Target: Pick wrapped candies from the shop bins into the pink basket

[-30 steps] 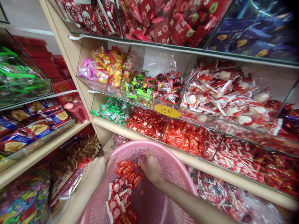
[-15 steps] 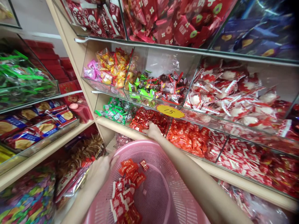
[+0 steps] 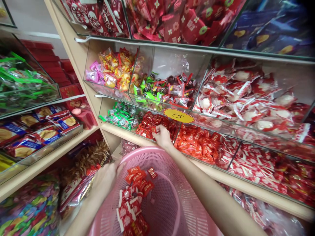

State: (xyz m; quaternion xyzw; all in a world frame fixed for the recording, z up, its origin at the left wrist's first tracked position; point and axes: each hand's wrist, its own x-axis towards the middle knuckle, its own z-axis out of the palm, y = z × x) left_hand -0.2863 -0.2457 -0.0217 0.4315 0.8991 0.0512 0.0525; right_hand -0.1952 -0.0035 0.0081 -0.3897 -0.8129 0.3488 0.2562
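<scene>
My left hand (image 3: 105, 179) is closed on the left rim of a pink plastic basket (image 3: 169, 160). Inside the basket lie orange-red wrapped candies (image 3: 135, 175), red-and-white packets (image 3: 126, 209) and a small dark red candy (image 3: 152, 172). Beyond the far rim, my right hand (image 3: 162, 137) is at the front of a bin of shiny red wrapped candies (image 3: 145, 126). Its thumb and fingertips pinch a small red wrapped candy (image 3: 154, 129), partly covered by the fingers.
A yellow price tag (image 3: 178, 115) marked 15 hangs just above the right hand. Glass dividers part the neighbouring bins of orange candies (image 3: 197, 141) and green-wrapped candies (image 3: 120, 114). A wooden shelf edge (image 3: 123, 131) runs below them. Cookie packs (image 3: 44, 131) fill the left shelf.
My right hand has risen slightly, and a small red candy now shows between its fingertips. My left hand and the basket have hardly moved.
</scene>
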